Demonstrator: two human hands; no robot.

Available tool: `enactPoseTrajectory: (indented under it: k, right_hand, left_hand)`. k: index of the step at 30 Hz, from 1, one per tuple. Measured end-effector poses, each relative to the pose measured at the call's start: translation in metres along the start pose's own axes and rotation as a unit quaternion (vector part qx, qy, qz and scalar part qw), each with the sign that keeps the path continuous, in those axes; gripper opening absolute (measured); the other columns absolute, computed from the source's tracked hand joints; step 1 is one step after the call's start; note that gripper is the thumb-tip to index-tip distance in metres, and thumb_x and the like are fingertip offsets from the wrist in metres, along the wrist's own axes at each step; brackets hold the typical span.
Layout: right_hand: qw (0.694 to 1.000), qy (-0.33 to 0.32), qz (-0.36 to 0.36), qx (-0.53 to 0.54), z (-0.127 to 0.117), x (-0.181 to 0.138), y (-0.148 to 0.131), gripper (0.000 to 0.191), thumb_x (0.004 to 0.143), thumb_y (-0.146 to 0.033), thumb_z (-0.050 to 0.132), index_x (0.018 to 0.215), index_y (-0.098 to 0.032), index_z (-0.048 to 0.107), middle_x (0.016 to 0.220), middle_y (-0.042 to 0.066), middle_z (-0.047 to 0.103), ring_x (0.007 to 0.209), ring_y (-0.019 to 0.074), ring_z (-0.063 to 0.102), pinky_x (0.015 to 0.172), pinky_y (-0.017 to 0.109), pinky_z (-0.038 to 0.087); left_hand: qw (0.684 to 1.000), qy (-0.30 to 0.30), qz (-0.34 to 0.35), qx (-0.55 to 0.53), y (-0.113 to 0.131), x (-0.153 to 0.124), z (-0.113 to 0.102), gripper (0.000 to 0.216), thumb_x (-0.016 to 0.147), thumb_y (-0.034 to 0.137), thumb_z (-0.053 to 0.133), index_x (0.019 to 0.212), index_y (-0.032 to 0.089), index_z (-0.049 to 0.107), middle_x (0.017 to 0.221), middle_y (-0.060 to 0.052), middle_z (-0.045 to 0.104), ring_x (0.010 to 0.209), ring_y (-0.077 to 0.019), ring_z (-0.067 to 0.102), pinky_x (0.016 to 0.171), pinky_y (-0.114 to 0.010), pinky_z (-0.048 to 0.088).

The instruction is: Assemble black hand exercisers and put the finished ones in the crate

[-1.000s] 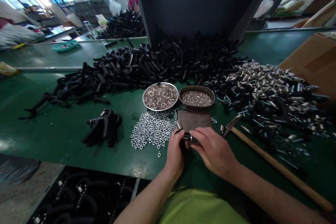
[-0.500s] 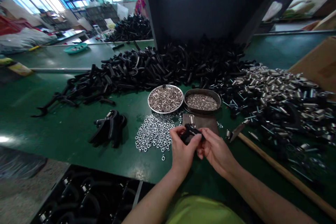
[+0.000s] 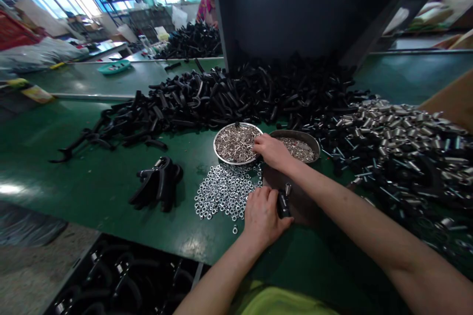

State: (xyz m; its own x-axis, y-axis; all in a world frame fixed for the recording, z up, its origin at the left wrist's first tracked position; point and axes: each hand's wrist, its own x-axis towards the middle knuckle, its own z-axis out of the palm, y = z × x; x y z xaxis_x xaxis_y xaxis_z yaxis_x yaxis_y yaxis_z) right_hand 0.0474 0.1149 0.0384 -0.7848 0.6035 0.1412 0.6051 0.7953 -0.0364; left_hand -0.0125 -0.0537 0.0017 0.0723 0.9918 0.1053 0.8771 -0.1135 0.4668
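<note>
My left hand point(image 3: 261, 214) is closed around a black plastic part point(image 3: 284, 204), held down on a flat metal plate point(image 3: 271, 177). A small spring point(image 3: 287, 189) stands by the part's far end. My right hand point(image 3: 273, 150) reaches across to the right edge of a round dish point(image 3: 236, 143) of small metal pins. Its fingers are bunched together among the pins; what they pinch is hidden. Partly behind the right hand is an oval tin point(image 3: 313, 145) of tiny metal pieces. Loose nuts point(image 3: 223, 192) lie spread left of my left hand.
Black curved handles point(image 3: 207, 93) are heaped across the back, before a large tipped grey bin point(image 3: 314, 15). Metal sleeves and bolts point(image 3: 395, 128) pile up at right. Several assembled handles point(image 3: 158, 184) lie left; more fill a crate point(image 3: 125, 275) below. Another person point(image 3: 207, 5) is beyond.
My right hand has left the black part and moved forward to the dish of pins. My left hand has lowered the part onto the plate, turning palm down. The view has shifted slightly.
</note>
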Motion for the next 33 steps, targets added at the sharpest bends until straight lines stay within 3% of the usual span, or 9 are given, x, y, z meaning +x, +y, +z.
enactPoseTrajectory:
  k: [4,13,18,22,24,26,28,30,33]
  right_hand:
    - [0.999,-0.025,-0.036,-0.024,0.006,0.019,0.001,0.023,0.089,-0.011,0.043,0.087,-0.017,0.065,0.098,0.009,0.063,0.092,0.0204,0.052,0.067,0.029,0.038]
    - [0.995,-0.019,-0.097,-0.004,0.012,0.017,0.011,0.019,0.090,-0.011,0.043,0.092,-0.016,0.061,0.098,0.009,0.062,0.094,0.0198,0.052,0.074,0.031,0.037]
    - [0.997,0.026,-0.050,0.056,0.006,0.013,0.014,0.021,0.088,-0.007,0.041,0.093,-0.015,0.060,0.095,0.009,0.063,0.090,0.0177,0.053,0.074,0.028,0.039]
    - [0.981,0.090,0.045,0.163,-0.003,-0.022,0.004,0.028,0.089,-0.009,0.037,0.105,-0.016,0.059,0.096,0.007,0.064,0.086,0.0148,0.056,0.075,0.027,0.043]
    - [0.937,0.112,0.110,0.311,-0.004,-0.052,-0.003,0.026,0.087,-0.014,0.040,0.101,-0.018,0.062,0.093,0.004,0.065,0.079,0.0136,0.059,0.072,0.026,0.045]
    - [0.868,0.107,0.180,0.450,-0.002,-0.084,-0.009,0.020,0.085,-0.019,0.046,0.093,-0.019,0.064,0.083,0.003,0.067,0.070,0.0137,0.060,0.066,0.026,0.047]
    - [0.830,0.086,0.235,0.498,0.004,-0.111,-0.014,0.015,0.082,-0.024,0.051,0.087,-0.019,0.064,0.075,0.001,0.067,0.065,0.0146,0.061,0.063,0.027,0.047]
    - [0.840,0.081,0.257,0.470,0.012,-0.128,-0.017,0.011,0.080,-0.026,0.056,0.080,-0.019,0.064,0.073,0.001,0.067,0.068,0.0159,0.061,0.067,0.029,0.046]
    - [0.897,0.098,0.212,0.376,0.019,-0.135,-0.020,0.011,0.079,-0.025,0.059,0.070,-0.020,0.062,0.076,0.002,0.066,0.080,0.0183,0.058,0.076,0.032,0.043]
  left_hand:
    - [1.000,-0.009,0.004,-0.006,-0.003,0.000,0.002,0.054,0.060,0.045,0.076,0.104,0.019,0.056,0.103,-0.007,0.057,0.097,-0.0265,0.052,0.085,-0.042,0.044]
    - [1.000,-0.004,0.015,-0.008,-0.005,0.001,0.003,0.056,0.059,0.045,0.077,0.105,0.019,0.057,0.104,-0.007,0.057,0.097,-0.0260,0.052,0.085,-0.042,0.045]
    - [1.000,-0.001,0.013,-0.006,-0.005,0.002,0.003,0.056,0.058,0.046,0.077,0.103,0.019,0.059,0.101,-0.006,0.058,0.095,-0.0253,0.052,0.084,-0.040,0.046]
    - [1.000,-0.002,0.015,-0.004,-0.005,0.003,0.003,0.053,0.058,0.044,0.077,0.101,0.019,0.060,0.100,-0.006,0.058,0.094,-0.0255,0.052,0.083,-0.040,0.046]
    - [1.000,-0.003,0.017,-0.005,-0.006,0.003,0.003,0.053,0.058,0.044,0.077,0.101,0.019,0.060,0.099,-0.006,0.058,0.095,-0.0255,0.052,0.084,-0.040,0.045]
    - [1.000,-0.005,0.021,-0.006,-0.006,0.003,0.003,0.053,0.058,0.044,0.077,0.101,0.019,0.060,0.099,-0.006,0.058,0.094,-0.0256,0.052,0.084,-0.040,0.045]
    - [1.000,-0.009,0.024,-0.006,-0.006,0.003,0.002,0.053,0.058,0.044,0.077,0.101,0.019,0.060,0.098,-0.006,0.058,0.094,-0.0254,0.052,0.083,-0.040,0.045]
    - [1.000,-0.015,0.026,-0.004,-0.006,0.003,0.001,0.051,0.059,0.043,0.077,0.100,0.019,0.059,0.097,-0.006,0.058,0.093,-0.0249,0.052,0.083,-0.039,0.045]
    - [0.999,-0.021,0.024,-0.001,-0.006,0.004,0.000,0.050,0.059,0.042,0.077,0.100,0.019,0.059,0.097,-0.006,0.058,0.093,-0.0245,0.052,0.084,-0.039,0.044]
